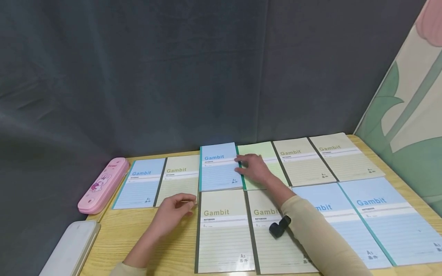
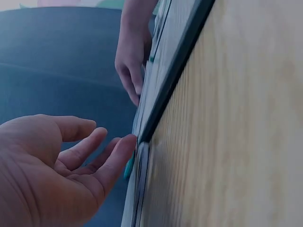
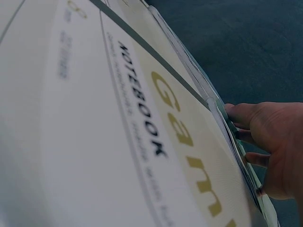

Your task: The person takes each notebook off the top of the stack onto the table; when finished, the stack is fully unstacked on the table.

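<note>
My right hand (image 1: 254, 168) reaches over the light green notebook (image 1: 260, 149). Its fingertips rest at the right edge of a blue notebook (image 1: 217, 172) in the back row, by the green one's spine. In the right wrist view the fingers of that hand (image 3: 279, 146) are spread against the notebooks' surface. My left hand (image 1: 174, 212) hovers with loosely bent fingers and nothing in them, beside the lower right corner of a beige notebook (image 1: 181, 180). The left wrist view shows this hand (image 2: 52, 175) palm up beside the notebook edges.
In the front row lie beige notebooks (image 1: 224, 241) and blue ones (image 1: 386, 222). More beige notebooks (image 1: 304, 157) continue the back row rightward. At left are another blue notebook (image 1: 138, 188), a pink pencil case (image 1: 103, 186) and a white case (image 1: 70, 247). A dark curtain (image 1: 172, 76) hangs behind the wooden table (image 1: 117, 237).
</note>
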{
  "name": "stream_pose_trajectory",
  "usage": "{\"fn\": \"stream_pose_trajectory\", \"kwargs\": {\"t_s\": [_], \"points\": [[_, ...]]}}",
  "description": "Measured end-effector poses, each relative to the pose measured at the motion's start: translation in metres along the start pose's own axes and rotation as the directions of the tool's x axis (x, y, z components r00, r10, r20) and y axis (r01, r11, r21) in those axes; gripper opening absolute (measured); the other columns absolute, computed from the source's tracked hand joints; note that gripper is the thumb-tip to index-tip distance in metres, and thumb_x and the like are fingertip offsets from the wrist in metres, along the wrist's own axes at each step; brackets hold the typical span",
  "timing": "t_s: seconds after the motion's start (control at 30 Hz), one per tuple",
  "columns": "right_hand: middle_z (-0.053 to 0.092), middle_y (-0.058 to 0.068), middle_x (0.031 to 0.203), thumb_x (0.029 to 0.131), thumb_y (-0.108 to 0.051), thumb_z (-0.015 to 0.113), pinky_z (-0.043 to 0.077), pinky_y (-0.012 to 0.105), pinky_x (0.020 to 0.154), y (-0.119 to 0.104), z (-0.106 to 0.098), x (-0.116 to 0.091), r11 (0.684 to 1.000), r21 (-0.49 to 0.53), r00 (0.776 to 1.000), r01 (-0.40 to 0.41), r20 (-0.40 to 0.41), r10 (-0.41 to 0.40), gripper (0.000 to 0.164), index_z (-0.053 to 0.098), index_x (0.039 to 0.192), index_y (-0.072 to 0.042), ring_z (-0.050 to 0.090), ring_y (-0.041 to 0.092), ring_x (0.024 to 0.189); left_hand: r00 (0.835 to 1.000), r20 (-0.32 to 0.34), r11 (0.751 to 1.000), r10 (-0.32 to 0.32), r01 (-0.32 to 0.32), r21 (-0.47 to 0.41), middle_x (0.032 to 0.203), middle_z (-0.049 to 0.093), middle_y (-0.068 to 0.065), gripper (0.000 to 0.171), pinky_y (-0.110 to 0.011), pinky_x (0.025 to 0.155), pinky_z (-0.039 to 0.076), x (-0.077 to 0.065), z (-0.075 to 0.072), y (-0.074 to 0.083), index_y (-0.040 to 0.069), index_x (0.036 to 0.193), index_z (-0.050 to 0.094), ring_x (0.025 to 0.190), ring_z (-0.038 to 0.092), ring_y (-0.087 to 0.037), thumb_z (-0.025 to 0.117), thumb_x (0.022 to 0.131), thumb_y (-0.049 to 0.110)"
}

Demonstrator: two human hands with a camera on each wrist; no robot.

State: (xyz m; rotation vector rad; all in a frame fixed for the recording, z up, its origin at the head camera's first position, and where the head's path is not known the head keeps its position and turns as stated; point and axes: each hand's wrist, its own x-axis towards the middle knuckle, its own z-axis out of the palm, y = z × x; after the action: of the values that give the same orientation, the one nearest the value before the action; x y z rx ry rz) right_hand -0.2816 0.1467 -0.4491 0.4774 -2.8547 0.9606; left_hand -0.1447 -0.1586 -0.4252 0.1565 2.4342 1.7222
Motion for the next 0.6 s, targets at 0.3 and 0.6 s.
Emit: {"fn": "stream_pose_trajectory", "kwargs": {"t_s": [0.3,0.6], "points": [[0.061,0.012,0.140,0.092,-0.023,0.076,0.014,0.068,0.115,0.001,-0.001,0.000,1.000,0.001,1.000,-0.004,0.002,0.004,0.042,0.070,0.131,-0.010,0.047,0.038,0.136,0.996,-0.090,0.996,-0.005,0.013,0.092,0.114,0.070,-0.009,0.021,-0.034,0.078,0.060,0.028,-0.004,-0.008,0.002,0.118,0.072,0.100,0.067,-0.022,0.065,0.098,0.006],[0.062,0.012,0.138,0.092,-0.024,0.076,0.014,0.067,0.116,0.002,0.000,0.000,1.000,0.011,1.000,-0.001,-0.001,0.001,0.042,0.070,0.131,-0.010,0.049,0.038,0.135,0.995,-0.092,0.984,0.030,-0.013,0.177,0.114,0.071,-0.009,0.023,-0.035,0.075,0.058,0.045,-0.004,-0.008,0.002,0.120,0.071,0.092,0.068,-0.022,0.065,0.099,0.008]]}}
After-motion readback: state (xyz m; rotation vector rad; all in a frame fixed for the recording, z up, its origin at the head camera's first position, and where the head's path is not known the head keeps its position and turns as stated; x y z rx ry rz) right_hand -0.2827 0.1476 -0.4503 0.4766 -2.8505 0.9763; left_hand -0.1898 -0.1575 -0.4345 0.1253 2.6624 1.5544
